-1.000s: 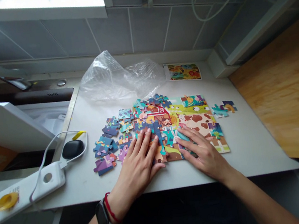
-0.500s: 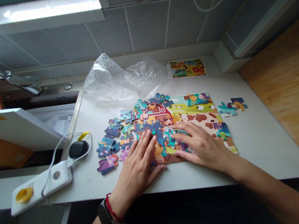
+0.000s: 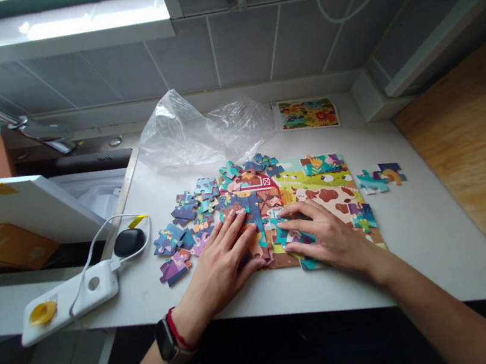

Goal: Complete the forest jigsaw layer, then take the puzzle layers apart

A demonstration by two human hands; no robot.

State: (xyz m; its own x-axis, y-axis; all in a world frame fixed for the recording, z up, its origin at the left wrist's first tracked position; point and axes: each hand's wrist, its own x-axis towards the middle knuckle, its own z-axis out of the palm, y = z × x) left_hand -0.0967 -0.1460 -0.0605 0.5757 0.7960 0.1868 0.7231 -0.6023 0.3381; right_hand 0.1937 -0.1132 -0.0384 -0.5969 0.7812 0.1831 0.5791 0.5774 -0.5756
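White items [image 3: 99, 194], too unclear to name, lie in the metal-rimmed sink [image 3: 129, 177]. A crinkled, see-through plastic bag [image 3: 190, 135] rests on the smooth white table [image 3: 428, 233]. Closer to the person, knobbed, brightly printed puzzle pieces [image 3: 169, 238] lie partly over a flat, rectangular farm picture [image 3: 327, 194] and partly left of it. The left hand [image 3: 222, 261] lies flat upon some, fingers straight; the right hand [image 3: 336, 238], near it, arches over others with fingers spread.

The bare left hand [image 3: 225, 262] and bare right hand [image 3: 332, 234] touch colourful knobbed puzzle pieces [image 3: 250, 204]. Behind lies a crumpled clear plastic bag [image 3: 179, 135].
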